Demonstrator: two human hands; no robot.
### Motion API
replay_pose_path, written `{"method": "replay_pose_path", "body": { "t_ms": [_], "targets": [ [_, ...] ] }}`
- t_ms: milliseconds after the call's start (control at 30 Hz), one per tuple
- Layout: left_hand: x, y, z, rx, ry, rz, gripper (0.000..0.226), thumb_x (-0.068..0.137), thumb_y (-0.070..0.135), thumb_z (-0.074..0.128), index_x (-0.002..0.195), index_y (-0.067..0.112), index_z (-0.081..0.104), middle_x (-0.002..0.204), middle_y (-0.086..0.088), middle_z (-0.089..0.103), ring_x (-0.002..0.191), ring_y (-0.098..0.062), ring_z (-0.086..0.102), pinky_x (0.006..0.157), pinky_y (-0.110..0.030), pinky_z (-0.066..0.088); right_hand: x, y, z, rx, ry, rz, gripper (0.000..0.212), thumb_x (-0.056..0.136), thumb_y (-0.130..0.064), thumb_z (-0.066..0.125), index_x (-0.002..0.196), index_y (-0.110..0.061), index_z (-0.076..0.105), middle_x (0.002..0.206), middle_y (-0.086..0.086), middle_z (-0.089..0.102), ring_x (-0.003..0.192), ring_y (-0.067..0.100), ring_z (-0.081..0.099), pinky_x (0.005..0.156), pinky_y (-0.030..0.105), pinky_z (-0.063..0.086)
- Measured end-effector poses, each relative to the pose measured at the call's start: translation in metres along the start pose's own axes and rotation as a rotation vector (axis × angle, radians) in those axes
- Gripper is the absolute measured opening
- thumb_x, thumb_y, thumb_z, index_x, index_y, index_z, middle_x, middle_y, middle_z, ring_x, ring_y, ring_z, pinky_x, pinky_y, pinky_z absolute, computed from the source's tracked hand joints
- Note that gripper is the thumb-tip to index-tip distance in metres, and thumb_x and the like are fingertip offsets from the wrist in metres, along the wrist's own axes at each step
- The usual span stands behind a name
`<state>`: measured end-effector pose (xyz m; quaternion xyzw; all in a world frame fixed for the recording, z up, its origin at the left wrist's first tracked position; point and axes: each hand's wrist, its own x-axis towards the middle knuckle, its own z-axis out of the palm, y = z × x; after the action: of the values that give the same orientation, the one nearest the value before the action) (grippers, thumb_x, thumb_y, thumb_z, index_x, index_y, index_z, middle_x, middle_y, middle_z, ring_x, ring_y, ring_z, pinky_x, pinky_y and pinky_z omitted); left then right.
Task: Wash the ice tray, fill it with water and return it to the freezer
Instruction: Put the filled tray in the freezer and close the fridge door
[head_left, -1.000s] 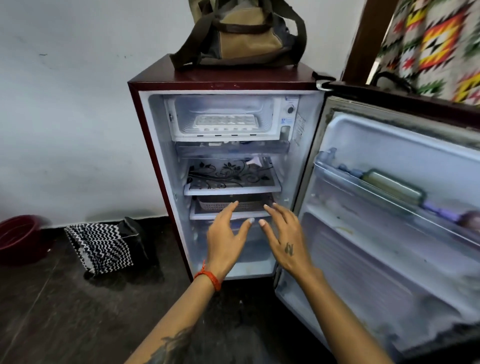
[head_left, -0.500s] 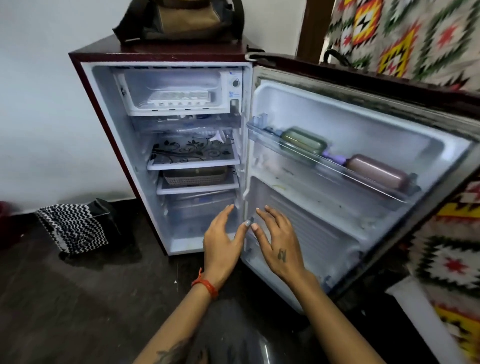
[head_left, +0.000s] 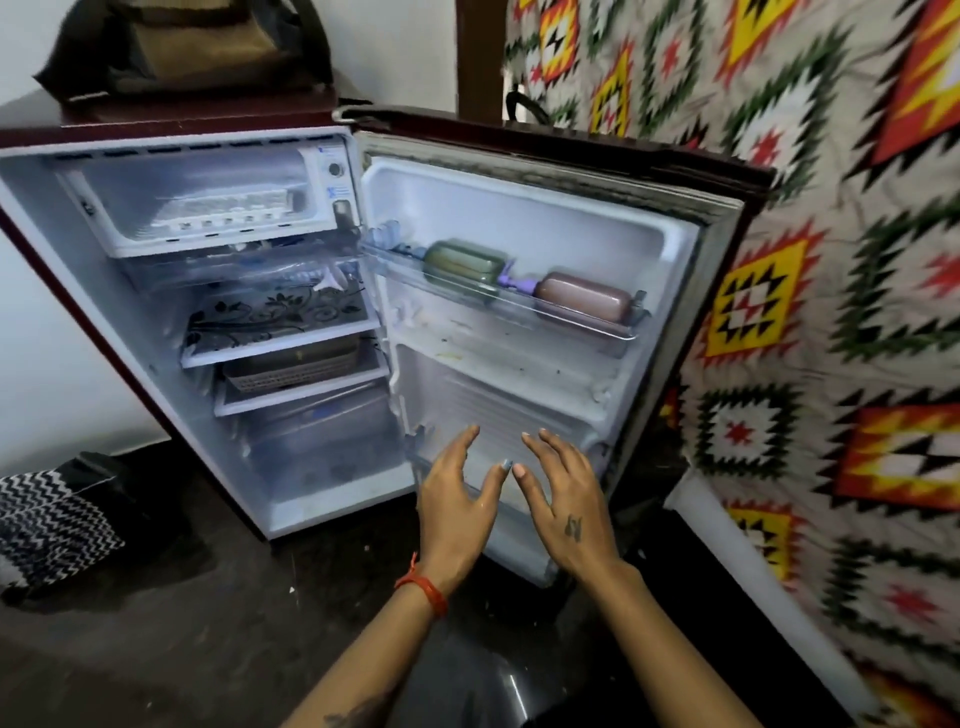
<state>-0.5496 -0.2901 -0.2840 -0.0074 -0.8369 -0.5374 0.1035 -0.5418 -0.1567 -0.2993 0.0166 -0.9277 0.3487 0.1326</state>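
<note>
1. Left hand (head_left: 454, 512) and right hand (head_left: 569, 506) held side by side before the open fridge door (head_left: 524, 218), fingers spread, each grip released and holding nothing.
2. Ice tray (head_left: 231, 210) lying in the freezer compartment (head_left: 124, 236), far left at the top of the fridge, well apart from both hands.
3. Green container (head_left: 465, 262) and brown container (head_left: 584, 296) lying on the door shelf (head_left: 618, 332).

Fridge (head_left: 171, 130) shell: glossy maroon. Liner: smooth white plastic. Ice tray (head_left: 228, 205): white plastic. Door shelf (head_left: 571, 325): clear plastic. Floor (head_left: 156, 623): dark, glossy. Bag (head_left: 192, 47), curtain (head_left: 831, 260): cloth.
</note>
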Motion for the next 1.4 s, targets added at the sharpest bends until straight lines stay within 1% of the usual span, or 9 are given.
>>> {"method": "replay_pose_path", "body": {
  "t_ms": [167, 267, 500, 700, 800, 967, 1133, 1233, 1400],
  "targets": [
    [-0.003, 0.012, 0.029, -0.026, -0.1, 0.027, 0.054, 0.086, 0.031, 0.068, 0.136, 0.02, 0.049, 0.138, -0.002, 0.053, 0.127, -0.017, 0.049, 0.103, -0.04, 0.044, -0.01, 0.023, -0.021, -0.014, 0.058, 0.07, 0.068, 0.087, -0.063, 0.028, 0.139, -0.022, 0.047, 0.146, 0.002, 0.043, 0.138, 0.017, 0.032, 0.11, 0.025, 0.022],
    [-0.005, 0.019, 0.047, -0.025, -0.151, 0.043, 0.055, 0.086, 0.032, 0.067, 0.136, 0.019, 0.048, 0.138, -0.002, 0.052, 0.128, -0.017, 0.049, 0.103, -0.04, 0.044, -0.013, 0.038, -0.035, 0.002, 0.118, 0.107, 0.06, 0.09, -0.056, 0.038, 0.138, -0.02, 0.049, 0.144, 0.003, 0.045, 0.137, 0.017, 0.033, 0.112, 0.029, 0.026],
    [-0.003, 0.045, 0.097, 0.022, -0.219, 0.073, 0.061, 0.087, 0.036, 0.064, 0.141, 0.019, 0.041, 0.142, -0.002, 0.048, 0.128, -0.017, 0.047, 0.103, -0.035, 0.043, 0.005, 0.083, -0.075, -0.005, 0.189, 0.166, 0.058, 0.091, -0.05, 0.037, 0.14, -0.02, 0.045, 0.146, 0.004, 0.041, 0.138, 0.018, 0.032, 0.108, 0.023, 0.019],
    [0.011, 0.071, 0.148, 0.039, -0.168, 0.025, 0.068, 0.087, 0.037, 0.064, 0.145, 0.018, 0.033, 0.145, -0.003, 0.042, 0.129, -0.018, 0.046, 0.101, -0.027, 0.039, 0.043, 0.128, -0.104, 0.035, 0.156, 0.156, 0.062, 0.093, -0.051, 0.038, 0.145, -0.018, 0.037, 0.15, 0.008, 0.036, 0.139, 0.023, 0.032, 0.113, 0.037, 0.026],
    [0.023, 0.079, 0.17, 0.056, -0.15, 0.003, 0.076, 0.087, 0.037, 0.064, 0.149, 0.016, 0.024, 0.152, -0.004, 0.034, 0.135, -0.02, 0.039, 0.108, -0.032, 0.037, 0.067, 0.143, -0.115, 0.104, 0.156, 0.138, 0.068, 0.09, -0.052, 0.038, 0.146, -0.015, 0.032, 0.15, 0.009, 0.035, 0.139, 0.023, 0.032, 0.113, 0.042, 0.031],
    [0.041, 0.088, 0.189, 0.057, -0.09, -0.048, 0.081, 0.087, 0.039, 0.063, 0.15, 0.017, 0.018, 0.155, -0.002, 0.027, 0.138, -0.022, 0.036, 0.11, -0.04, 0.036, 0.112, 0.148, -0.125, 0.213, 0.18, 0.133, 0.072, 0.094, -0.049, 0.041, 0.151, -0.012, 0.017, 0.157, 0.01, 0.022, 0.144, 0.023, 0.021, 0.112, 0.027, 0.015],
    [0.049, 0.091, 0.196, 0.066, -0.049, -0.062, 0.079, 0.087, 0.039, 0.064, 0.15, 0.017, 0.02, 0.154, -0.003, 0.031, 0.136, -0.023, 0.039, 0.109, -0.035, 0.037, 0.135, 0.15, -0.118, 0.266, 0.092, 0.127, 0.074, 0.096, -0.048, 0.038, 0.152, -0.013, 0.004, 0.16, 0.008, 0.008, 0.147, 0.02, 0.011, 0.117, 0.03, 0.009],
    [0.05, 0.09, 0.196, 0.087, -0.018, -0.064, 0.076, 0.087, 0.04, 0.063, 0.148, 0.018, 0.024, 0.151, -0.004, 0.036, 0.134, -0.022, 0.041, 0.105, -0.031, 0.038, 0.136, 0.149, -0.114, 0.26, 0.159, 0.13, 0.082, 0.089, -0.057, 0.033, 0.152, -0.011, 0.008, 0.159, 0.01, 0.013, 0.146, 0.023, 0.015, 0.119, 0.034, 0.013],
    [0.045, 0.087, 0.195, 0.057, 0.051, -0.088, 0.072, 0.087, 0.042, 0.062, 0.146, 0.016, 0.03, 0.148, -0.002, 0.041, 0.132, -0.021, 0.044, 0.103, -0.034, 0.042, 0.126, 0.143, -0.111, 0.301, 0.225, 0.117, 0.078, 0.087, -0.053, 0.034, 0.149, -0.01, 0.018, 0.153, 0.013, 0.03, 0.139, 0.027, 0.034, 0.111, 0.037, 0.03]
  ]
}}
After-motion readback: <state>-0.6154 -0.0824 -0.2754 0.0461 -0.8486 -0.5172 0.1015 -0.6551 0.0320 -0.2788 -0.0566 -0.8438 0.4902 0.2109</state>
